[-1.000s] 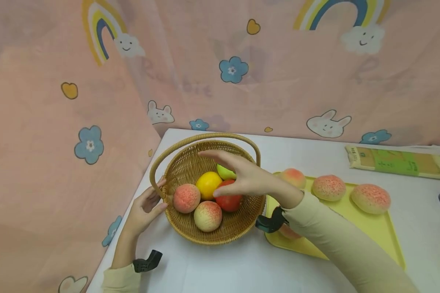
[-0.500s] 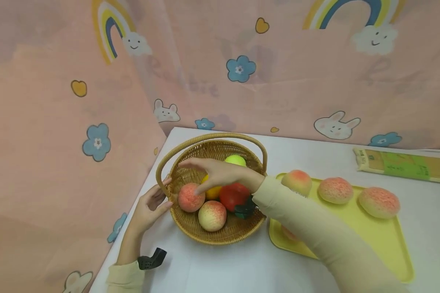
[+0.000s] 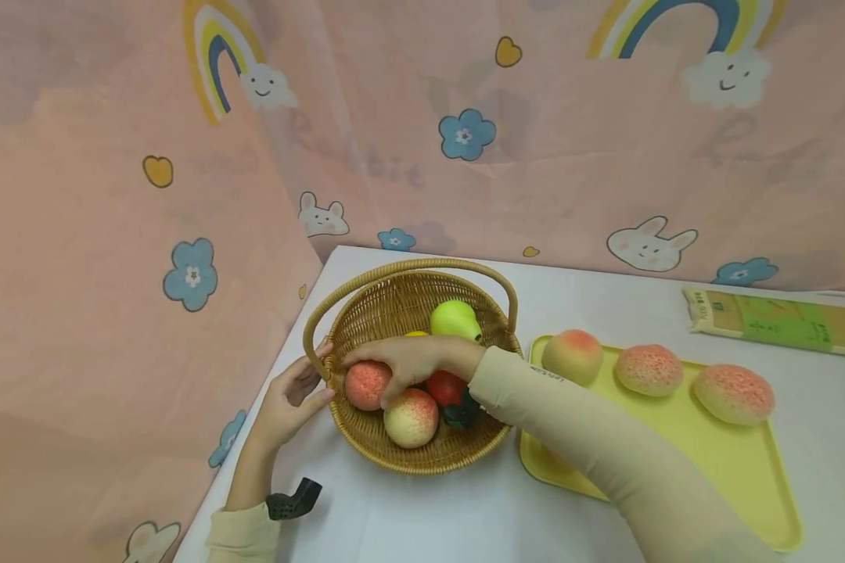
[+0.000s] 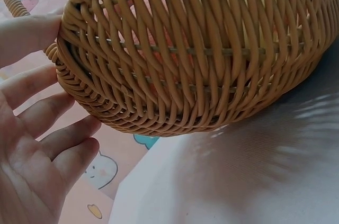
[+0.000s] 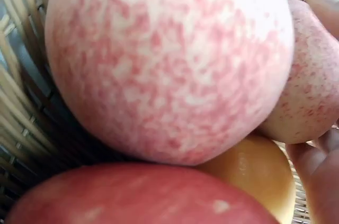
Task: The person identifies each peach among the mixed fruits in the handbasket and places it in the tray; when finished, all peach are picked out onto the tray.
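My right hand [image 3: 418, 360] reaches into a wicker basket [image 3: 422, 467] and grips a pink peach [image 3: 368, 385] at its left, fingers on the far side and thumb on the near side. A paler peach [image 3: 411, 418] lies just in front of the thumb. Beside them are a red fruit [image 5: 137, 197] and a yellow fruit [image 5: 259, 171], largely hidden by the right hand in the head view, and a green pear [image 3: 455, 319]. My left hand [image 3: 285, 403] rests against the basket's left side, its thumb and fingertips touching the woven rim near the handle's base.
To the right, a yellow tray [image 3: 704, 461] carries several peach-like pieces, including a round peach [image 3: 573, 356], partly under my right sleeve. A flat green-and-tan package [image 3: 782, 319] lies at the back right. The basket's handle [image 3: 408, 267] arches over its far side.
My right hand has moved left and down inside the basket and now holds the pink peach. The left hand stays at the rim. The head view has shifted slightly.
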Demonstrator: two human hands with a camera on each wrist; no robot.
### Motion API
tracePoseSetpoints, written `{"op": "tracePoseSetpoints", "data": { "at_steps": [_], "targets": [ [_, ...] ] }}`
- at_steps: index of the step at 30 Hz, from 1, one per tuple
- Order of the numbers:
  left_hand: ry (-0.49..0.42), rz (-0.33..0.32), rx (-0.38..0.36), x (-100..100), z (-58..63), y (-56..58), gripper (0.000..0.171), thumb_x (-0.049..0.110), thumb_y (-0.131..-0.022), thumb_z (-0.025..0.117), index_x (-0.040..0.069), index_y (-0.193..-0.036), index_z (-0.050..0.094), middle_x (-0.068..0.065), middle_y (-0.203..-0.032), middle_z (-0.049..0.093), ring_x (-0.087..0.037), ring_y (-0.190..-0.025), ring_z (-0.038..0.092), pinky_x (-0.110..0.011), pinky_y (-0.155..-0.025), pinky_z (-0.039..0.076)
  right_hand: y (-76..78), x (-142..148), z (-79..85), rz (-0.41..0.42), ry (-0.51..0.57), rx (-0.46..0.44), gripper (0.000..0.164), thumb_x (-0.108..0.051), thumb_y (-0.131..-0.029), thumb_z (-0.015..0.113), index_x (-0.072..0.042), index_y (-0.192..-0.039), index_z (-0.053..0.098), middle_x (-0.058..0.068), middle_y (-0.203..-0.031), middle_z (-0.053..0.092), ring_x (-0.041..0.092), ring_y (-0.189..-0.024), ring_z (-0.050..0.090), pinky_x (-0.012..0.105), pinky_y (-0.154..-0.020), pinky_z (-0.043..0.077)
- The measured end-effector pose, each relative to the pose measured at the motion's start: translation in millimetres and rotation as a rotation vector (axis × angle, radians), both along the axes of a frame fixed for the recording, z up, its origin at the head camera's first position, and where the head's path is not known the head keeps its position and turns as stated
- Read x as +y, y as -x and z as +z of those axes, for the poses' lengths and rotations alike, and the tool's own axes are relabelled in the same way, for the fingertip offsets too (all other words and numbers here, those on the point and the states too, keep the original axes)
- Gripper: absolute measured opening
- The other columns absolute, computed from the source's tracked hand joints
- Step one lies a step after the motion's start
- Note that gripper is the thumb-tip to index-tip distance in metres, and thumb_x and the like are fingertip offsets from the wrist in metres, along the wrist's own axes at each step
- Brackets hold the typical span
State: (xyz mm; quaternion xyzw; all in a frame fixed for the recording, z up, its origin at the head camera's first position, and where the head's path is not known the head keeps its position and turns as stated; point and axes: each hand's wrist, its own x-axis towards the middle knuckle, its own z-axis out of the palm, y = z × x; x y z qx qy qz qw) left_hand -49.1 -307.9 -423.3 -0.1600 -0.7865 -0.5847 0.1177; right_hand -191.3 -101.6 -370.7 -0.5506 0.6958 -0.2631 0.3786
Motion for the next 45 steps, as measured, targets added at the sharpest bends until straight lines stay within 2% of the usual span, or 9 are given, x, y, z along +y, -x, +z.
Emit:
{"op": "tracePoseSetpoints", "data": {
  "at_steps": [5,10,16,24,32,39,45],
  "targets": [
    [-0.004,-0.006,-0.021,1.0,2.6,-0.3,0.057,-0.012,-0.084,0.059,-0.012,-0.137,0.038,-0.031,-0.145,0.034,-0.008,-0.135,0.040,-0.021,-0.109,0.035,-1.4,0.6,-0.3,0.008,-0.005,0.019,0.080,0.000,-0.076,0.072,-0.019,-0.145,0.038,-0.002,-0.150,0.035,0.015,-0.133,0.038,0.036,-0.110,0.035],
    [0.000,-0.003,-0.033,1.3,4.7,-0.2,0.057,-0.010,-0.084,0.060,-0.013,-0.137,0.038,-0.030,-0.145,0.034,-0.010,-0.135,0.040,-0.021,-0.110,0.034,-2.4,-0.4,0.7,-0.005,-0.010,0.069,0.077,0.002,-0.077,0.071,-0.022,-0.144,0.041,-0.003,-0.150,0.037,0.015,-0.133,0.038,0.037,-0.110,0.035],
    [0.005,-0.007,-0.016,1.6,3.2,-0.5,0.057,-0.012,-0.084,0.059,-0.012,-0.137,0.038,-0.032,-0.145,0.034,-0.010,-0.135,0.041,-0.020,-0.109,0.035,0.2,2.0,5.6,-0.027,0.048,0.111,0.071,-0.004,-0.077,0.074,-0.021,-0.140,0.046,-0.002,-0.145,0.043,0.016,-0.127,0.046,0.034,-0.105,0.040],
    [0.010,-0.005,0.002,0.6,0.8,-1.9,0.057,-0.015,-0.084,0.057,-0.009,-0.138,0.039,-0.034,-0.144,0.034,-0.009,-0.135,0.040,-0.018,-0.108,0.035,1.8,14.6,24.4,-0.092,0.112,0.122,0.066,-0.018,-0.080,0.074,-0.022,-0.139,0.046,-0.003,-0.142,0.047,0.013,-0.121,0.049,0.031,-0.100,0.044],
    [-0.018,-0.009,0.033,3.9,1.6,-0.2,0.058,-0.019,-0.081,0.056,-0.011,-0.137,0.040,-0.036,-0.141,0.035,-0.009,-0.132,0.043,-0.019,-0.107,0.036,-0.9,43.6,46.3,-0.119,0.226,0.111,0.066,-0.029,-0.080,0.073,-0.020,-0.139,0.046,-0.004,-0.138,0.050,0.011,-0.120,0.050,0.029,-0.098,0.046],
    [-0.016,0.002,0.036,4.6,1.8,-0.6,0.058,-0.019,-0.081,0.056,-0.011,-0.137,0.040,-0.036,-0.142,0.035,-0.008,-0.132,0.043,-0.018,-0.107,0.036,-3.6,75.9,58.2,-0.139,0.339,0.071,0.067,-0.025,-0.080,0.075,-0.016,-0.139,0.046,-0.004,-0.137,0.051,0.009,-0.120,0.051,0.028,-0.099,0.047],
    [-0.019,0.003,0.036,4.0,1.3,-1.6,0.059,-0.019,-0.081,0.056,-0.010,-0.138,0.040,-0.035,-0.143,0.034,-0.011,-0.134,0.042,-0.019,-0.108,0.036,-8.4,112.9,62.8,-0.170,0.456,0.051,0.068,-0.020,-0.079,0.077,-0.011,-0.139,0.046,0.002,-0.139,0.050,0.013,-0.122,0.049,0.034,-0.099,0.048]
  ]
}}
